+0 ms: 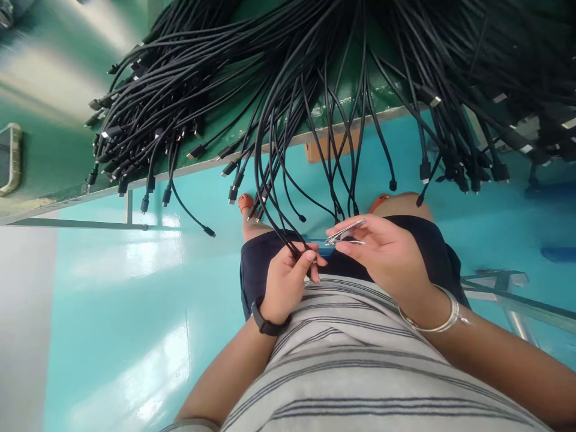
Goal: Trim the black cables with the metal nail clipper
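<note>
Cloth of a striped shirt is seen nearest, with a dark wristband worn on one wrist and silvery bangles on the other. Just beyond, above the lap of dark shorts, both hands are occupied. By the left hand a few black cables are gripped, thumb and fingers closed narrowly around them near their lower ends; the tips are mostly hidden by the fingers. By the right hand a small metal tool, apparently a nail clipper, is pinched between thumb and fingers, its working end turned toward the left hand. The two are close; whether contact is made cannot be told.

Step in hand is judged to be work on the held cable ends with the clipper, perhaps trimming; no cut is seen. For the next move, a steady left grip seems to be called for, with one end exposed and the blades lined up squarely, clear of the fingertips.

Farther out, loose cable ends are hung over the edge of a green table. On its left a cable heap is spread, plugs outward. Below, a cardboard box is partly seen on the turquoise floor.
</note>
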Demonstrator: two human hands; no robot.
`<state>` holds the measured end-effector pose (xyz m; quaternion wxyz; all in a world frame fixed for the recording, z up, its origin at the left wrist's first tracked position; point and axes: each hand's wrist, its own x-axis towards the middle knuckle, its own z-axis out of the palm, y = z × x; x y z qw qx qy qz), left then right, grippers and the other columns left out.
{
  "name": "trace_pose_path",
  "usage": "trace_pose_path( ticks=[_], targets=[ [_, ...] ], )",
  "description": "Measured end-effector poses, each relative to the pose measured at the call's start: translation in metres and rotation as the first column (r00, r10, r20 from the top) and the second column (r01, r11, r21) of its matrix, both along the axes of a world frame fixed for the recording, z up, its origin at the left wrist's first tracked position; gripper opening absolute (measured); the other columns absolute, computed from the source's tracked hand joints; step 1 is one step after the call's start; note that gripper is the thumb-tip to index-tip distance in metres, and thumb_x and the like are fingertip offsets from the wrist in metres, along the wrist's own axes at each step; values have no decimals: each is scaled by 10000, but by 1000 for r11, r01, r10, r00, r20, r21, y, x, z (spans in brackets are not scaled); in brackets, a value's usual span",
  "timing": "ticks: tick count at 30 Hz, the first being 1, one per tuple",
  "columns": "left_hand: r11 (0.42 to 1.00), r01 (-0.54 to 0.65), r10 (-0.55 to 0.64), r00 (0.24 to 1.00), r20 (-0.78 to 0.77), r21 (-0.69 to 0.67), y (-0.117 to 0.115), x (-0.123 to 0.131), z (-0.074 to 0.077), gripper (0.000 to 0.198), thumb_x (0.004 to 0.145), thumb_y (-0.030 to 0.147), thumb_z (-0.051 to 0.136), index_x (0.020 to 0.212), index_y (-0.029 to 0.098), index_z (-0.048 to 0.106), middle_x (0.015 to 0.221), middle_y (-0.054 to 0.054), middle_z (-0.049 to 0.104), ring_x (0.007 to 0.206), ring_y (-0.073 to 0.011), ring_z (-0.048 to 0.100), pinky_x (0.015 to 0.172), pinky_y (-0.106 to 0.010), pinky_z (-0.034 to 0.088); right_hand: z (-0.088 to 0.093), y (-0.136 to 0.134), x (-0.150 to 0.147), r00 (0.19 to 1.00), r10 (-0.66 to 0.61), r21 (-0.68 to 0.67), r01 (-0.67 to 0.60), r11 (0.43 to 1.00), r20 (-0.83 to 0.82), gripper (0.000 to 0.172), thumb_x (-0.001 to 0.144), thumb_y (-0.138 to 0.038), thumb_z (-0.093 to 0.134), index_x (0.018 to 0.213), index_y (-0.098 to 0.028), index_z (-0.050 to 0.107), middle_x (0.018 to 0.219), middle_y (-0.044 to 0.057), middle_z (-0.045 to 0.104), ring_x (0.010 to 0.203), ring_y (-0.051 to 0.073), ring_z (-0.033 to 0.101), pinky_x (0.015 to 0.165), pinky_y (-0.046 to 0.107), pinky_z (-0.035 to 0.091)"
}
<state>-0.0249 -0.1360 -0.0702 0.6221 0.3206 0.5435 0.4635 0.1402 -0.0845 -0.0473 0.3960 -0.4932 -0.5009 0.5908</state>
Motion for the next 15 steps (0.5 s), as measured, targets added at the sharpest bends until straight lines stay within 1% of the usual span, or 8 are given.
trace_pose_path(
  ticks=[2, 4, 6, 9, 15],
  targets=[
    [999, -23, 23, 1000, -8, 24, -1, 1, 2, 209, 893, 366, 629, 835, 172, 574, 728, -3, 696, 491, -77, 570, 550, -235, 492, 4, -2, -7, 975, 13, -137, -44, 990, -222, 139, 790, -273, 760, 912, -238, 701, 922, 25, 740, 921, 213, 706, 862, 374, 569],
    [998, -40, 41, 999, -6, 42, -3, 2, 4, 232, 880, 375, 645, 799, 181, 546, 714, 1, 703, 478, -79, 561, 523, -231, 480, 5, -2, -12, 940, 1, -216, -80, 973, -341, 105, 805, -250, 747, 897, -230, 700, 884, 17, 741, 892, 196, 715, 826, 351, 587],
    [998, -46, 46, 999, -2, 51, -4, 3, 7, 232, 872, 373, 655, 796, 183, 545, 708, 1, 706, 462, -75, 546, 492, -222, 468, 4, -2, -15, 908, -32, -284, -97, 954, -417, 90, 810, -239, 746, 887, -223, 701, 858, 14, 736, 846, 181, 715, 781, 331, 598],
    [997, -45, 45, 999, 2, 59, -6, 4, 9, 213, 867, 357, 665, 807, 182, 560, 709, 0, 710, 462, -74, 545, 481, -216, 471, 3, -3, -16, 904, -52, -308, -90, 947, -425, 94, 808, -244, 754, 883, -220, 704, 827, 10, 732, 779, 162, 708, 731, 309, 603],
    [997, -44, 43, 999, 11, 63, -6, 6, 9, 218, 862, 358, 670, 804, 191, 542, 712, 5, 720, 436, -66, 529, 449, -204, 453, 1, -3, -15, 916, -43, -305, -88, 948, -398, 89, 795, -234, 768, 866, -217, 717, 779, -3, 723, 607, 105, 659, 683, 276, 595]
  ],
)
